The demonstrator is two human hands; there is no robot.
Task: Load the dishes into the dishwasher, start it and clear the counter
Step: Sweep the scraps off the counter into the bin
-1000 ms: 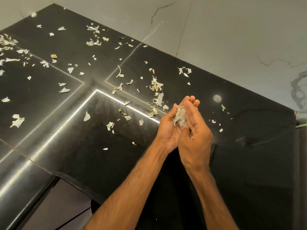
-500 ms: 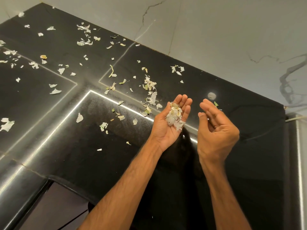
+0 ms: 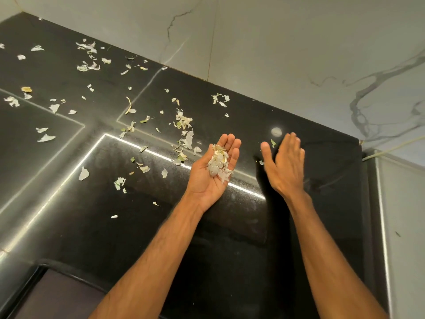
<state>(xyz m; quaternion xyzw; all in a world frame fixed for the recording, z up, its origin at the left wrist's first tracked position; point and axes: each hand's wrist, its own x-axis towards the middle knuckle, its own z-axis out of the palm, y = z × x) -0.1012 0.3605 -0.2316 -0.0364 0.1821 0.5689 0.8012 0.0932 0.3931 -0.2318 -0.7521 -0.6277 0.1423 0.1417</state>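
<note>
Counter [image 3: 69, 226]: black, glossy, strewn with pale peel scraps [image 3: 188, 139] ahead of you.
Left hand [image 3: 212, 180]: yours, palm up, fingers loosely straight, carrying a heap of scraps [image 3: 218, 164].
Right hand [image 3: 285, 164]: yours, flat, fingers straight, empty, near the left.

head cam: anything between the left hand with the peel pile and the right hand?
Mostly bare black counter; one small scrap lies by the thumb of the right hand. The left hand cups the peel pile. Head view.

No text, label, brand, number or sign can be read anywhere here, on any surface or object in view.
</note>
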